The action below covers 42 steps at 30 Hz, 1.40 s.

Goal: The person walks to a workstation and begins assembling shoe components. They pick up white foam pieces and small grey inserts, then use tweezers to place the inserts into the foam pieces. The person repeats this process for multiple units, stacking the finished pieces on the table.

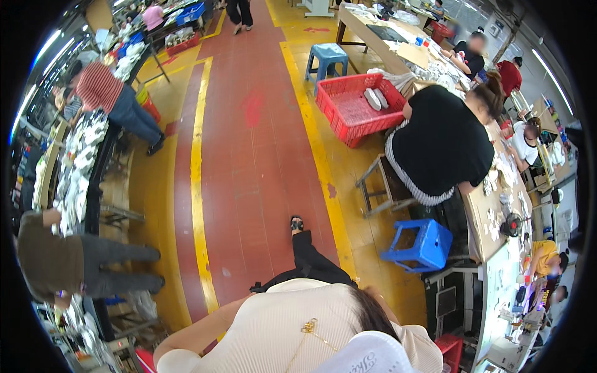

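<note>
At the lower left, the wearer's left arm (202, 326) is angled back beside the cream top (267, 323); the left hand is hidden, so how far it is opened and whether anything is gripped cannot be told. A red plastic edge (147, 360) is seen behind that arm. At the lower right, the right arm (380, 304) is likewise only partly shown, the right hand is unseen and its state cannot be told; a red plastic part (450, 349) is seen just beside the body. Whether both belong to one thing, or are held, cannot be judged.

The step in hand appears to be walking; it is best done along the middle of the red lane (249, 174), with anything carried or pulled held clear of both sides.

Further left, a counter (94, 205) is covered with white pieces (81, 155), and a person in a brown top (50, 255) and one in a striped top (106, 87) are stood at it. On the right, the way is narrowed near the yellow line by a grey-blue stool (326, 61), a red crate (348, 127) in which pale shoes (375, 99) are placed, a seated person in black (438, 140) and a blue stool (429, 245).
</note>
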Each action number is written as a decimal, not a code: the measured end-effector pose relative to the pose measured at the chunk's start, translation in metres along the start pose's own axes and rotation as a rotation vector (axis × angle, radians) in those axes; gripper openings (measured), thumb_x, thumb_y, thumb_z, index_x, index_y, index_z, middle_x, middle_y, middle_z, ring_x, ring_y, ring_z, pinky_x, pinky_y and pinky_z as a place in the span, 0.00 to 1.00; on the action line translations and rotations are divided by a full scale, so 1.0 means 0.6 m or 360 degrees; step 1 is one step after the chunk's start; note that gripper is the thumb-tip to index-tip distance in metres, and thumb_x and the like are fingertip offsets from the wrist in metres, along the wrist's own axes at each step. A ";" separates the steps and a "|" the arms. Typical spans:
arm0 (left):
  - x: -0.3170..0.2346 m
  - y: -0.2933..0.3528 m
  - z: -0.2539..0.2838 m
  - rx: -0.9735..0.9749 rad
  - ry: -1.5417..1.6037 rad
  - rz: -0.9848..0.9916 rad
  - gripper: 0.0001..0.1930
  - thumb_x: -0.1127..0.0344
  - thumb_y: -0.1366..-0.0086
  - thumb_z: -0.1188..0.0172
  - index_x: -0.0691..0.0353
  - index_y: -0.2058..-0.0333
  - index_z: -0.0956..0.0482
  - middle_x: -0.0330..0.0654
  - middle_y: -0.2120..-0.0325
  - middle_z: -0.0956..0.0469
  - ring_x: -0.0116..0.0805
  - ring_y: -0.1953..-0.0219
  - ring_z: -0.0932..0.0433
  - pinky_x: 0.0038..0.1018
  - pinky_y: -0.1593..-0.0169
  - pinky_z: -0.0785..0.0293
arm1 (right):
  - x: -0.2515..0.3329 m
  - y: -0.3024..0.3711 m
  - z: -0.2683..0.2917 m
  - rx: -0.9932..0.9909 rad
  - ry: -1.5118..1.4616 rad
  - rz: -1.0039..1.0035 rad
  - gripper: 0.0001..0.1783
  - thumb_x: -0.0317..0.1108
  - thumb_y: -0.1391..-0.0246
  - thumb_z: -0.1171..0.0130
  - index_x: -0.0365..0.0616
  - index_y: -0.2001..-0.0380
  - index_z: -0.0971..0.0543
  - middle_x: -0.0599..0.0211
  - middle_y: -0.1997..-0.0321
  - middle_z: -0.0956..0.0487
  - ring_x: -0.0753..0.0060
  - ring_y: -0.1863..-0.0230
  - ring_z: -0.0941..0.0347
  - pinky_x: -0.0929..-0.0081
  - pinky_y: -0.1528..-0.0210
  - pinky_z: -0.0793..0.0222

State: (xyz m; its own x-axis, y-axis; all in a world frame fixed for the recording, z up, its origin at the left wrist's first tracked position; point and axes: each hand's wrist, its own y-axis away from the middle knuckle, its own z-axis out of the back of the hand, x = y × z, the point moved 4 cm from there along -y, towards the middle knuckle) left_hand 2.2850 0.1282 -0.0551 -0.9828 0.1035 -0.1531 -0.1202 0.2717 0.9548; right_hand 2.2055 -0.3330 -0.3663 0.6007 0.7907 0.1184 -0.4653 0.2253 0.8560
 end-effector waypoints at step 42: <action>-2.279 -0.221 0.130 -0.0162 -0.1114 0.0102 0.28 0.49 0.29 0.51 0.65 0.40 0.30 0.53 0.46 0.24 0.38 0.49 0.23 0.34 0.44 0.27 | 1.182 -0.863 1.473 -0.1038 -0.1169 0.0141 0.22 0.41 0.40 0.45 0.35 0.50 0.22 0.46 0.54 0.19 0.57 0.54 0.20 0.66 0.49 0.26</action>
State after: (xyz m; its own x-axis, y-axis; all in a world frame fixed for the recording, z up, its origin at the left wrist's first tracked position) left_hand 3.6555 0.0254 0.0076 -0.6714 0.7161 -0.1907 -0.1110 0.1573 0.9813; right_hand 3.4469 -0.3920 -0.2810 0.6981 0.3194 0.6408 -0.6629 0.6264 0.4100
